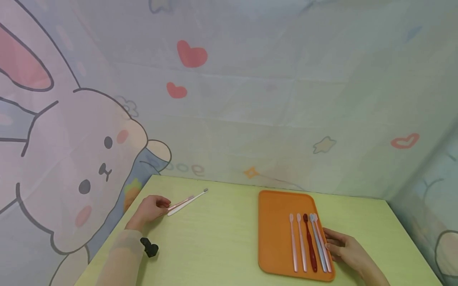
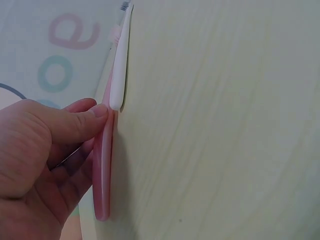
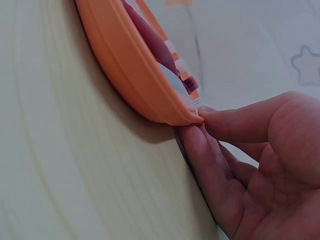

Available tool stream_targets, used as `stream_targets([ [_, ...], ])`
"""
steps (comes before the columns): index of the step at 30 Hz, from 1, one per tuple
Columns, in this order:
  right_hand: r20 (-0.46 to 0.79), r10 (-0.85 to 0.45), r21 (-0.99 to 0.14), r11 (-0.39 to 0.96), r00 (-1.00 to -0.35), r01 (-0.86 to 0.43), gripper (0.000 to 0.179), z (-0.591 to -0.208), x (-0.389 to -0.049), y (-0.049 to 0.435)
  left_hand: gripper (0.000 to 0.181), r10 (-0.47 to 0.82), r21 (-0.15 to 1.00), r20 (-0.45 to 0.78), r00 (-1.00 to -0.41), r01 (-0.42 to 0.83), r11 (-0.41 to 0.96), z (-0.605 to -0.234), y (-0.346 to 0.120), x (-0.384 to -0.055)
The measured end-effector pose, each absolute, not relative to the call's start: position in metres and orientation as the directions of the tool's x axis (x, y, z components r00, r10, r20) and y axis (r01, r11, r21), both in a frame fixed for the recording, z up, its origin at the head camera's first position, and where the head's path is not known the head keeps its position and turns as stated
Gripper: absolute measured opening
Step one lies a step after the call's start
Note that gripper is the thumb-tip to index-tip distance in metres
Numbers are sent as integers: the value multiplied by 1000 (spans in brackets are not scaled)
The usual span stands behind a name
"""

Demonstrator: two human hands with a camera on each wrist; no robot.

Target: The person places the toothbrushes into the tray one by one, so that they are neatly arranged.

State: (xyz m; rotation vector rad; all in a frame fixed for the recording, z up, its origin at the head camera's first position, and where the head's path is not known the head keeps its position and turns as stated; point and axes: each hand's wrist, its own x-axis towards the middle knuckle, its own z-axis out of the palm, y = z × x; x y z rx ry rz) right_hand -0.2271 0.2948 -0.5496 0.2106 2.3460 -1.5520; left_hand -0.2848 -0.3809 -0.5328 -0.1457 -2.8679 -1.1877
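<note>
My left hand pinches a pink toothbrush between thumb and fingers, its handle end sticking out below the grip. A white toothbrush lies on the table alongside it, bristles pointing away. On the right, an orange tray carries several toothbrushes in a row: pale pink ones, a dark red one and a light blue one. With thumb on top and fingers beneath, my right hand grips the tray's right rim, next to the outermost toothbrushes.
Pale yellow-green table runs between the left hand and the tray. Behind it hangs a cloth backdrop printed with a rabbit and hearts. A small black object sits at the left sleeve's cuff.
</note>
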Motion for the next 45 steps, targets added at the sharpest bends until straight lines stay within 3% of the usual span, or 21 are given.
stream_targets([
  [17,-333,-53,-862,421,-941,281,68,-548,-226,295,17,56,625,59,-997,81,776,-531,-383,-282],
  [45,-331,-54,-870,405,-942,282,66,-553,-229,296,22,29,605,24,-999,38,796,-528,-381,-278],
])
